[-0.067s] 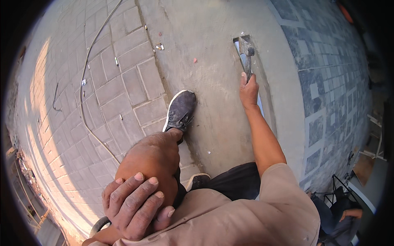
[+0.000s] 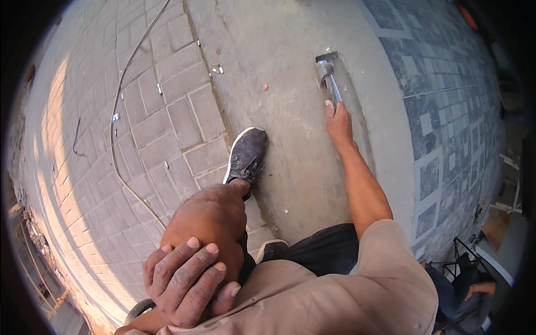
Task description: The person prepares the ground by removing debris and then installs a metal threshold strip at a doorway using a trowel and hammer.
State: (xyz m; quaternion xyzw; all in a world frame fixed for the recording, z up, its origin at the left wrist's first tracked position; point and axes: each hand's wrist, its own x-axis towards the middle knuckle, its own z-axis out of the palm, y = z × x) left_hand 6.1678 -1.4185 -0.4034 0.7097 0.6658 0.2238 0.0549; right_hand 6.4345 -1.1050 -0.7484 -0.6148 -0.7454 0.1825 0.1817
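Observation:
My right hand (image 2: 339,124) grips the handle of a hammer (image 2: 325,69), whose metal head is down at the near side of a small dark rectangular recess (image 2: 328,57) in the smooth concrete strip. Motion partly blurs the tool. My right arm stretches far forward and right. With its fingers lightly bent and slightly apart, my left hand (image 2: 187,282) rests on my raised left knee (image 2: 209,223) and holds nothing. A dark shoe (image 2: 247,151) with a white sole edge is planted on the concrete.
Grey paving bricks (image 2: 181,120) lie to the left, crossed by a long cable (image 2: 114,125). Cigarette butts (image 2: 218,70) and a red scrap (image 2: 265,87) litter the ground. Patterned grey tiles (image 2: 430,128) border the right. At the lower right another person's arm (image 2: 481,288) shows beside a black stand.
The hammer head has come down slightly toward me and left, uncovering more of the recess. A bright strip seen beside my right wrist no longer shows. My left hand stays on the knee.

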